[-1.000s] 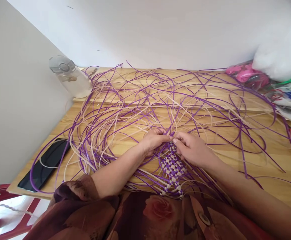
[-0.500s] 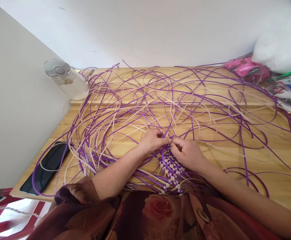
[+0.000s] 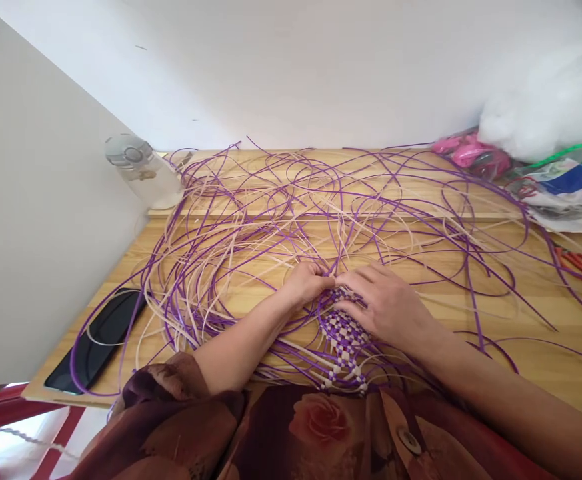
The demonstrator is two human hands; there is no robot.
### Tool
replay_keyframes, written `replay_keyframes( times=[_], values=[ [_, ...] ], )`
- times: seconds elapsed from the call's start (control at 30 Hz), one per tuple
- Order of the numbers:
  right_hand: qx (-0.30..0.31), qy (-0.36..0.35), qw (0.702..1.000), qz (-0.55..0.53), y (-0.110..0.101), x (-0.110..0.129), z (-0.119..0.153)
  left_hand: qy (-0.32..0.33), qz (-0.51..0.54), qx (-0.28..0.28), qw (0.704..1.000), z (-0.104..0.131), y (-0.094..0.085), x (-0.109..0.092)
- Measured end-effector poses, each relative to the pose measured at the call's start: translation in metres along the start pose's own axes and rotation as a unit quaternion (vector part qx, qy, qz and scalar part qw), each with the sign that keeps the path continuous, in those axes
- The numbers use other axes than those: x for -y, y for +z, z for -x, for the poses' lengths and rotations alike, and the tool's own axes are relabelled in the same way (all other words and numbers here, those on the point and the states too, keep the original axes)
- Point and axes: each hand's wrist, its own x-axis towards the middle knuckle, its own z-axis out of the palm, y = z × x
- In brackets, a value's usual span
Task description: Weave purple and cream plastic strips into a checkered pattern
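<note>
A checkered purple and white woven piece lies on the wooden table close to my body. Long purple and cream strands spread from it across the tabletop. My left hand is closed at the piece's top edge, thumb and finger pinching strands there. Beside it my right hand rests over the upper right of the weave, its fingers spread, with the index fingertip close to the left thumb. No strand can be seen gripped in the right hand.
A clear bottle stands at the back left, and a black phone lies at the left edge. Pink items in plastic, a white fluffy bundle and orange-handled pliers are on the right.
My right hand has opened from a pinch and now spreads over the weave. The left hand keeps its pinch. The whole view has shifted slightly, showing more of the pliers.
</note>
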Motion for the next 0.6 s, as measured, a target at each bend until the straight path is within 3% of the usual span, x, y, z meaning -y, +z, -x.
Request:
replay_keyframes(
  times=[0.13,0.27,0.43,0.5,0.6],
  values=[
    [0.008,-0.139,0.989,-0.049,0.005,0.007,-0.011,0.006,0.001,0.012,1.0,0.001,-0.001,0.0],
    [0.011,-0.121,0.99,-0.066,0.013,0.005,-0.014,0.01,0.003,0.002,1.0,0.0,-0.002,0.001],
    [0.02,-0.18,0.98,-0.084,0.011,0.005,-0.015,-0.001,0.027,0.026,0.999,0.0,-0.002,0.002],
    [-0.032,-0.095,0.986,-0.136,0.012,0.0,-0.015,-0.009,0.053,0.035,0.998,0.0,-0.001,-0.001],
    [-0.073,0.107,0.968,-0.214,0.019,-0.021,-0.014,-0.045,0.114,0.05,0.991,0.001,0.001,-0.007]
  ],
)
